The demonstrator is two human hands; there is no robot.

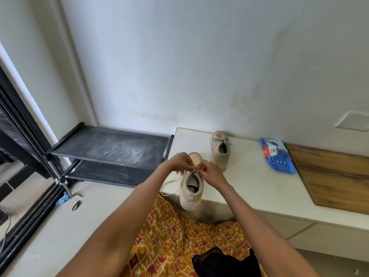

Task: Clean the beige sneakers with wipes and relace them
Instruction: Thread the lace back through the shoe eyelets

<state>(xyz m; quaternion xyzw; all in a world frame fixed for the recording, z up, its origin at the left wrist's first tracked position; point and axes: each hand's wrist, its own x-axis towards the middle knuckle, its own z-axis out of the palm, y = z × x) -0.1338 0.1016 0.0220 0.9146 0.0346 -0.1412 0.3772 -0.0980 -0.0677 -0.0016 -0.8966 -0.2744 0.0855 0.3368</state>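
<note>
A beige sneaker [191, 191] sits at the front edge of a low white cabinet top [249, 176], heel toward me. My left hand [178, 162] and my right hand [209, 172] meet above its tongue, each pinching its lace [196, 167]. A loose lace end [169, 184] trails off to the left over the cabinet edge. The second beige sneaker [220, 151] stands farther back near the wall, its lace tied in a bow. A blue pack of wipes [278, 155] lies to the right of it.
A black two-tier shoe rack [107, 144] stands left of the cabinet. A wooden panel [335, 176] covers the cabinet's right part. A black window frame [24, 156] runs along the left. Orange patterned cloth [179, 236] and a black item [225, 262] lie below my arms.
</note>
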